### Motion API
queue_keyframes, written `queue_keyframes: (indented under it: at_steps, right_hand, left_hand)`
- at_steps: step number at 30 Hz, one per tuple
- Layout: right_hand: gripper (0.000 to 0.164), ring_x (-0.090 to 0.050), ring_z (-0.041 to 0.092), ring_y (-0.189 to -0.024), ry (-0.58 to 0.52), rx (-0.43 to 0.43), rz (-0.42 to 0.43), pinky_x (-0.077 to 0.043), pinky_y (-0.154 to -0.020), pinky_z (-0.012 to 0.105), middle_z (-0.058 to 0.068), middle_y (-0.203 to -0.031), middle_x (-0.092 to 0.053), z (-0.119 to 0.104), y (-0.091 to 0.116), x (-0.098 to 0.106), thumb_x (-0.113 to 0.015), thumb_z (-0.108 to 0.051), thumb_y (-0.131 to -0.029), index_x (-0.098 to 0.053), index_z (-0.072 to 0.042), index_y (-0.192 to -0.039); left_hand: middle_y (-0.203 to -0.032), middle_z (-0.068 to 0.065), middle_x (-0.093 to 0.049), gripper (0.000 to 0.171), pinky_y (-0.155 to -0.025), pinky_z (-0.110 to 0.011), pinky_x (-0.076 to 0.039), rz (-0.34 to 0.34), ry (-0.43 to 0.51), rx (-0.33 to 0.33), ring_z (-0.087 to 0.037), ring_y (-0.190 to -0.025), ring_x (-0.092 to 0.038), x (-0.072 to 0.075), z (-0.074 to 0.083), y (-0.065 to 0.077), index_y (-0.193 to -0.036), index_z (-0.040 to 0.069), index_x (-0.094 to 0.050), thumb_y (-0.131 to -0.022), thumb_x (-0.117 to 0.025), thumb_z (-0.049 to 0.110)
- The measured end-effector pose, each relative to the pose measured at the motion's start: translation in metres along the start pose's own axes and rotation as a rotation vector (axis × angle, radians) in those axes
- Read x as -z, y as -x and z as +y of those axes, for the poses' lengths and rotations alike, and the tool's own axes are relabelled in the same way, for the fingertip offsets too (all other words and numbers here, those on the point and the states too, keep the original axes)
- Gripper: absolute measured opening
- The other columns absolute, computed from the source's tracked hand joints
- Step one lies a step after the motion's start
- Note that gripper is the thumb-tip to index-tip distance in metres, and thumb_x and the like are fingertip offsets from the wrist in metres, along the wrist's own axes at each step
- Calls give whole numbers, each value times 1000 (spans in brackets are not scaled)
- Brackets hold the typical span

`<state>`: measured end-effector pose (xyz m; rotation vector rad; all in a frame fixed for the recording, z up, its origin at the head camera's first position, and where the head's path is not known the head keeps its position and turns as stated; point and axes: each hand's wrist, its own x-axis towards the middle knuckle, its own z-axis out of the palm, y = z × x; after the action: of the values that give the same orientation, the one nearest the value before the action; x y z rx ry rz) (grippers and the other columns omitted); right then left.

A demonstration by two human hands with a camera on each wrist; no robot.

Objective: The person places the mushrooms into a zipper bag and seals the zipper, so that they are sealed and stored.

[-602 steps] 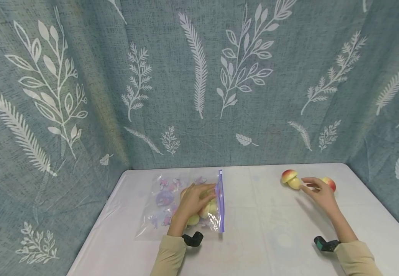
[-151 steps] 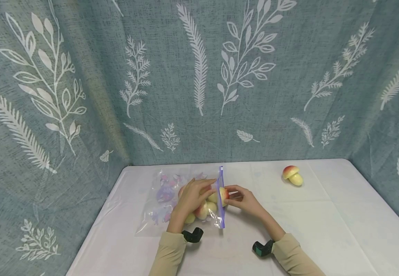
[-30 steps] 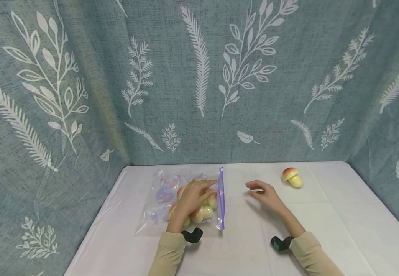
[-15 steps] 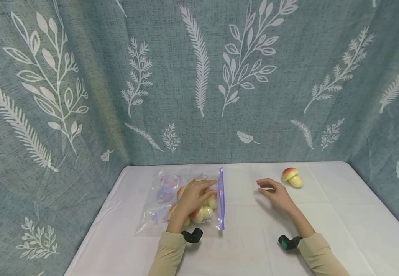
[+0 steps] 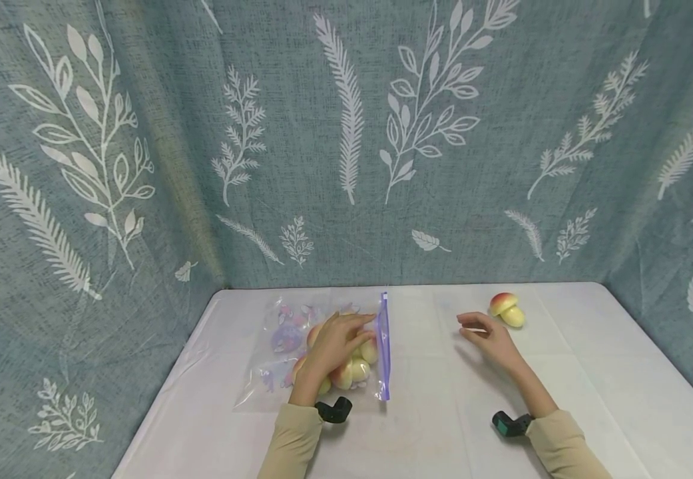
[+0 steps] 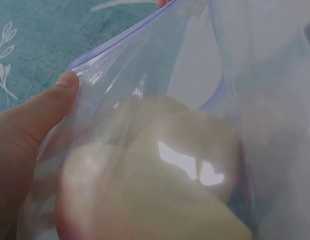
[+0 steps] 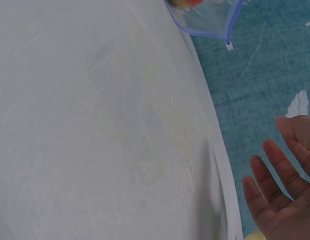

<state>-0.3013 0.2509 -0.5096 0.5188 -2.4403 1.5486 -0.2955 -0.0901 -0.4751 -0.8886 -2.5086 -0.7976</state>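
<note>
On the left of the table lies a clear zip bag point(image 5: 385, 359) with a purple zip edge and printed figures. Several red-and-yellow toy mushrooms point(image 5: 358, 369) are inside it, also seen through the plastic as pale mushrooms point(image 6: 159, 185) in the left wrist view. My left hand point(image 5: 335, 339) holds the bag's upper side by its mouth, thumb point(image 6: 57, 102) at the zip edge. Nothing is in my right hand point(image 5: 490, 338), which hovers over the table, fingers loosely bent. Just beyond it to the right lies one loose toy mushroom point(image 5: 507, 309).
A white cloth covers the table point(image 5: 430, 432). Behind and at the sides hangs a blue-green curtain point(image 5: 322, 166) with white leaf prints, meeting the table's back edge. A black wrist camera point(image 5: 510, 424) sits on the right wrist, another black camera point(image 5: 334, 410) on the left.
The mushroom that my right hand had at the bag's mouth is now inside. My right hand has drawn away to the right, towards the loose mushroom. My left hand has stayed on the bag.
</note>
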Motion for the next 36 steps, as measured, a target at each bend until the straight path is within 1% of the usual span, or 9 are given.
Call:
queue_keyframes:
  at_steps: [6, 9, 12, 14, 19, 22, 24, 30, 36]
  right_hand:
    - [27, -55, 46, -103, 13, 5, 9, -51, -80, 17, 29, -111, -59, -25, 8, 6, -59, 2, -87, -57, 13, -112]
    - [27, -55, 46, -104, 29, -12, 14, -50, -81, 17, 30, -112, -59, -30, 12, 9, -59, 1, -88, -56, 13, -113]
    - [28, -56, 44, -103, 33, -23, 27, -50, -80, 16, 28, -112, -60, -24, 12, 10, -60, -1, -88, -57, 12, -113]
    - [28, -58, 39, -102, 34, -24, 35, -49, -80, 14, 27, -111, -60, -14, 11, 12, -60, -3, -89, -58, 10, -113]
    - [29, -61, 12, -98, 28, -6, 52, -48, -78, 11, 26, -112, -61, 9, 7, 17, -61, -8, -89, -59, 8, -114]
    - [31, -59, 1, -96, 16, 17, 58, -49, -79, 11, 27, -111, -61, 15, 7, 20, -62, -10, -89, -59, 8, -114]
    - [31, -58, -1, -96, 21, 19, 60, -48, -79, 11, 25, -111, -61, 16, 8, 23, -62, -12, -89, -59, 7, -114]
    - [31, -60, 4, -96, 47, 13, 79, -47, -79, 8, 25, -110, -62, 17, 11, 29, -62, -12, -89, -59, 7, -114]
    - [30, -57, -3, -94, 91, -14, 99, -48, -77, 10, 21, -111, -63, 18, 15, 34, -62, -15, -90, -60, 2, -115]
  left_hand:
    - [-119, 2, -64, 37, -107, -53, -30, -2, -3, 4, -24, -115, -57, 0, -1, 0, -120, 16, -63, -88, -61, 35]
    - [-119, 2, -64, 37, -107, -53, -30, -6, -6, 8, -24, -115, -56, 0, 0, 1, -121, 17, -63, -89, -61, 35]
    - [-118, 3, -65, 37, -107, -53, -30, -7, -10, 7, -24, -114, -57, 1, 1, 1, -121, 17, -63, -89, -60, 35]
    - [-118, 3, -65, 37, -107, -52, -30, -8, -12, 10, -23, -114, -57, 1, 1, 1, -121, 18, -63, -89, -60, 35]
    - [-118, 4, -65, 37, -108, -50, -30, -11, -26, 8, -20, -114, -57, 0, 0, 1, -121, 19, -63, -89, -60, 37]
    - [-118, 4, -65, 37, -108, -50, -31, -6, -30, 4, -19, -114, -57, 0, 0, 1, -121, 19, -63, -88, -60, 37]
    - [-118, 4, -65, 37, -108, -50, -31, -5, -28, 4, -19, -114, -57, 0, 0, 1, -121, 19, -63, -88, -60, 37]
    - [-118, 3, -65, 37, -108, -52, -30, -7, -11, 2, -24, -115, -57, -1, -1, 1, -121, 18, -63, -89, -60, 36]
    - [-119, 2, -64, 37, -108, -52, -30, -10, -9, -3, -27, -115, -56, -1, -1, 1, -122, 17, -63, -89, -59, 36]
